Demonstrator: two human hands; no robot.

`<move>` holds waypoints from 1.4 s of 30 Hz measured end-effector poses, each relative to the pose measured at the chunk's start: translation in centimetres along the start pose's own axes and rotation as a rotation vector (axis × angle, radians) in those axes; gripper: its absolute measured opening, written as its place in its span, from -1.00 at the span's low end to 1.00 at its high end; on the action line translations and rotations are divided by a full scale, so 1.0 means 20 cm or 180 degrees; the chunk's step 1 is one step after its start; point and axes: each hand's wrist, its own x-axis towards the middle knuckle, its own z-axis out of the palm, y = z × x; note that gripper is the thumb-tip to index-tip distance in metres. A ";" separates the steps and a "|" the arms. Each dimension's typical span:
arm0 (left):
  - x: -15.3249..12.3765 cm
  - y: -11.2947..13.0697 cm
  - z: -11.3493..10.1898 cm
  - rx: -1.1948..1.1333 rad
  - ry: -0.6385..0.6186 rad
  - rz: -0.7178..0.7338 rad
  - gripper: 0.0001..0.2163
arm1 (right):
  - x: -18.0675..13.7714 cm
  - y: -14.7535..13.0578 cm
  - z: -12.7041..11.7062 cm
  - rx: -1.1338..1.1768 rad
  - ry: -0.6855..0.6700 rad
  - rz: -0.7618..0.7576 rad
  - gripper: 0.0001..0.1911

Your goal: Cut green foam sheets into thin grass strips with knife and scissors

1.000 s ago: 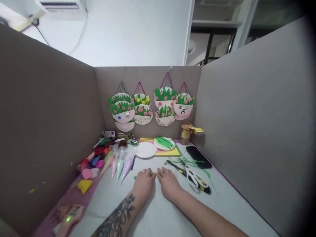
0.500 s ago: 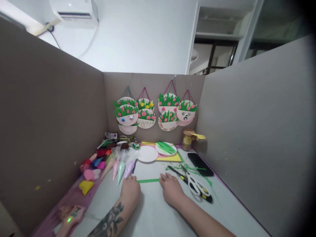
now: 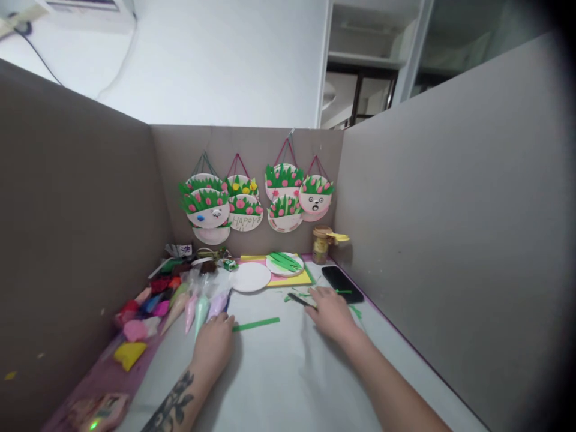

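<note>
My left hand (image 3: 215, 341) is closed at the left end of a narrow green paper strip (image 3: 258, 324). The strip's free end points right and lies on or just above the white work surface. Further right, my right hand (image 3: 332, 315) is spread palm down, fingers stretched forward. From under its thumb side sticks the thin dark tip of a tool (image 3: 297, 299). My hand and forearm cover the place of the tool's handle and of the white-handled scissors. Green paper scraps (image 3: 344, 292) lie around the fingertips.
Behind stand a white paper plate (image 3: 250, 277), a plate of green strips (image 3: 285, 263), a jar (image 3: 321, 246) and a black phone (image 3: 342, 284). Piping bags (image 3: 202, 313) and coloured paper pieces (image 3: 135, 330) lie left. Decorated plates (image 3: 245, 213) hang on the grey partition (image 3: 270, 144).
My right hand has let go of the green strip and moved right and forward, over the tools. The left hand keeps its end, now slightly tilted. The view has turned right.
</note>
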 end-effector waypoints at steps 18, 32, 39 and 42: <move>-0.01 0.13 0.01 -0.0297 -0.0041 0.0650 -0.68 | 0.04 0.30 0.02 0.0100 -0.0589 0.0280 -0.35; 0.08 0.10 0.09 -0.0586 0.0160 0.0555 -0.67 | 0.09 0.26 0.10 0.0329 -0.0566 -0.0282 -0.58; 0.09 0.11 0.08 -0.0708 0.0164 0.0483 -0.72 | 0.06 0.17 0.11 0.0315 -0.0645 -0.0294 -0.64; 0.09 0.11 0.09 -0.0859 0.0176 0.0512 -0.72 | 0.03 0.12 0.09 0.0426 -0.0564 -0.0580 -0.63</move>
